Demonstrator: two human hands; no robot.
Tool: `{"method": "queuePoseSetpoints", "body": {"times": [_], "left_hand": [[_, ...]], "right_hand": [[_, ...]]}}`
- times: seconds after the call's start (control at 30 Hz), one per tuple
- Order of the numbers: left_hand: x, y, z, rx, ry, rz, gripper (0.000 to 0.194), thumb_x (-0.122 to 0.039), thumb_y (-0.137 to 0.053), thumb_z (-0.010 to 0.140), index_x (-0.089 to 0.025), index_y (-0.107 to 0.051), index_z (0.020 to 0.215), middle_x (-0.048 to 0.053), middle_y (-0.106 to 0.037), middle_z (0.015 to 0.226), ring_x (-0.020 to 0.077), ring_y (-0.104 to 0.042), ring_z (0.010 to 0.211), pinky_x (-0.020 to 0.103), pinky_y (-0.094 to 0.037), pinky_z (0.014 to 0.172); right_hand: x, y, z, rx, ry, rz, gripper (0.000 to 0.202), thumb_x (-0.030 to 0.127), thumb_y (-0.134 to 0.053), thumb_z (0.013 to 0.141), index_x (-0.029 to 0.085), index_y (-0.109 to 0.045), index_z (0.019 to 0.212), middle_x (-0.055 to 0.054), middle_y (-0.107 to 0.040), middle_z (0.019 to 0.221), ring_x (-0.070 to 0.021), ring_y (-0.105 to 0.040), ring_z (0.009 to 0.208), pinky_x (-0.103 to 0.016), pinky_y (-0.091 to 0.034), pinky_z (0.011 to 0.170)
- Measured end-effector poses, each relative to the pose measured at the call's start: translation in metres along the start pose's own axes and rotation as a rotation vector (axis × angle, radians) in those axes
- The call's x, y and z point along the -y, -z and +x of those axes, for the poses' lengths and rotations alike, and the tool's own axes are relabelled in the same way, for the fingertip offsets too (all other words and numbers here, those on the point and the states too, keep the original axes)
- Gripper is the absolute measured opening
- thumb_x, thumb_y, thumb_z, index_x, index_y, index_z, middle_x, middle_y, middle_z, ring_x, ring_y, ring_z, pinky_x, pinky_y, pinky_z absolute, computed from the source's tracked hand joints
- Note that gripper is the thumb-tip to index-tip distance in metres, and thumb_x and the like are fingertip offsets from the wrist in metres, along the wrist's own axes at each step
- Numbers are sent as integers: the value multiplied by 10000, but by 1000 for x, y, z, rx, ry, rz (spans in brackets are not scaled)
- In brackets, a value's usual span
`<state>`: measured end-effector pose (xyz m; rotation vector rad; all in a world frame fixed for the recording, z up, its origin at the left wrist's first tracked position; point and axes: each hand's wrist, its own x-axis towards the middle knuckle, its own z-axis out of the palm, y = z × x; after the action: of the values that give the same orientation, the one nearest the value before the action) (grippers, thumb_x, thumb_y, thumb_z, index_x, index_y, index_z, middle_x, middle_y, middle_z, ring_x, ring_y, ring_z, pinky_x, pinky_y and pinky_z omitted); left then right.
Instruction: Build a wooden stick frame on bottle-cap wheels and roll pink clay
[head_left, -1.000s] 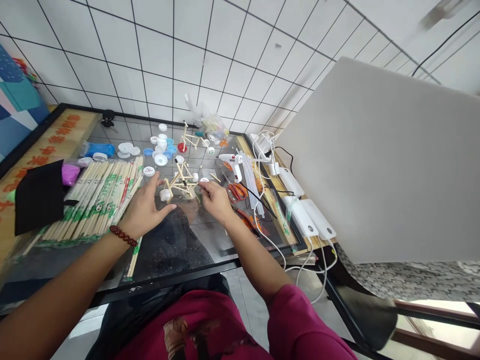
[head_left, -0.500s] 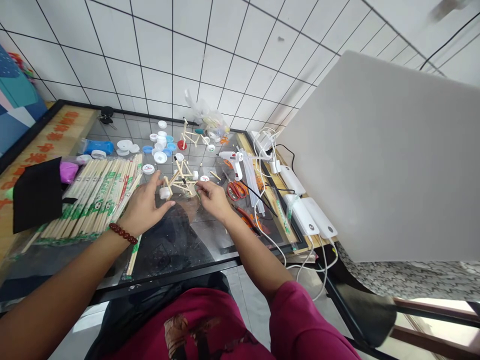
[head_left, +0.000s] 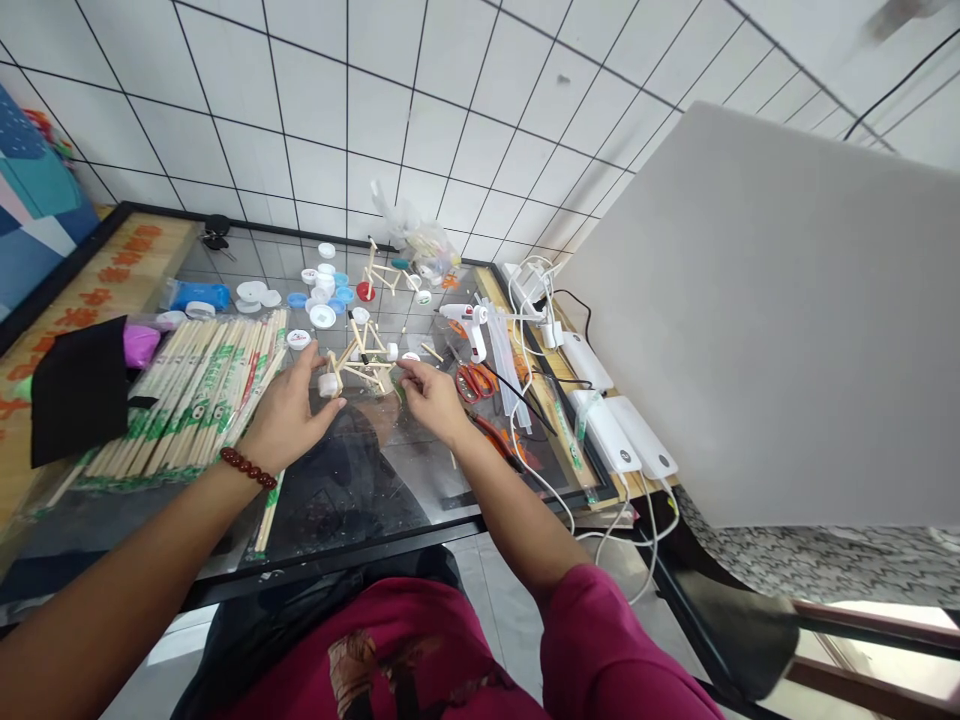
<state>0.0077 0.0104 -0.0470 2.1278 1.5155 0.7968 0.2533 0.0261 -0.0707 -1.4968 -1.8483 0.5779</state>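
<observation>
A small frame of wooden sticks (head_left: 365, 362) stands on the dark glass tabletop, with a white cap (head_left: 328, 385) at its left end. My left hand (head_left: 291, 410) is beside that end, thumb and fingers spread around the cap with a gap between them. On the frame's other side is my right hand (head_left: 433, 398), its fingers bent together and the index fingertip at the right end of the sticks. Whether it pinches anything is too small to tell. Behind stands a second stick frame (head_left: 384, 276) with a red cap (head_left: 365, 291).
Bundled chopsticks (head_left: 199, 400) and a black cloth (head_left: 79, 395) lie left. White and blue bottle caps (head_left: 322, 316) are scattered behind. To the right are a white glue gun (head_left: 469, 325), red scissors (head_left: 474, 382), pliers (head_left: 495, 440), glue sticks (head_left: 506, 360) and white cables.
The right fingertips have shifted very slightly away from the stick frame. Otherwise the hands and objects hold nearly the same places, with a slight shift of the whole view.
</observation>
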Motion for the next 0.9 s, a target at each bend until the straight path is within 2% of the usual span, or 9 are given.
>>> {"method": "queuePoseSetpoints", "body": {"times": [0.1,0.23,0.37,0.53,0.7,0.8,0.9], "left_hand": [[5,-3,0,-22,-17,-18,901,-430,-678,868,-171,-253,1619,199,-594,1499,384,-579,1388,531,-522,1092],[11,-8,1,-45,-45,-25,967,-415,-737,818,-174,-251,1619,202,-590,1495,398,-563,1402,573,-481,1144],[13,-9,1,-70,-67,-32,1018,-387,-770,795,-180,-229,1631,193,-587,1494,399,-552,1412,573,-463,1165],[16,-9,-1,-121,-98,-63,1060,-406,-789,779,-198,-205,1639,198,-510,1556,405,-495,1464,586,-439,1199],[22,-14,-1,-259,-236,-171,1071,-188,-698,737,-234,-151,1657,186,-412,1625,374,-428,1523,603,-350,1270],[23,-14,1,-406,-302,-304,1038,-105,-625,715,-247,-197,1651,170,-416,1618,340,-460,1503,579,-352,1275],[22,-8,3,-567,-326,-391,1015,-96,-613,699,-244,-243,1633,169,-448,1580,332,-498,1462,587,-376,1256]], "right_hand": [[-2,0,-1,-13,2,35,450,48,-544,880,180,-703,1279,-71,-789,1022,-201,-748,960,-333,-584,951],[0,5,-3,-104,73,31,425,101,-518,918,198,-666,1305,-58,-781,1025,-201,-734,982,-339,-577,958],[6,14,-3,-238,165,-76,428,120,-476,944,176,-638,1336,-97,-765,1080,-224,-713,1014,-350,-559,969],[12,25,0,-309,221,-236,420,169,-442,996,114,-628,1369,-152,-736,1128,-263,-693,1045,-377,-548,964],[4,39,3,-418,247,-304,402,147,-433,988,145,-684,1302,-168,-706,1255,-279,-663,1177,-413,-527,990],[-5,52,1,-559,233,-279,387,166,-428,1000,188,-692,1282,-145,-717,1230,-267,-658,1175,-417,-519,1000],[-14,63,-1,-681,230,-279,367,197,-421,1013,211,-705,1244,-127,-736,1147,-260,-672,1098,-416,-520,975]]}}
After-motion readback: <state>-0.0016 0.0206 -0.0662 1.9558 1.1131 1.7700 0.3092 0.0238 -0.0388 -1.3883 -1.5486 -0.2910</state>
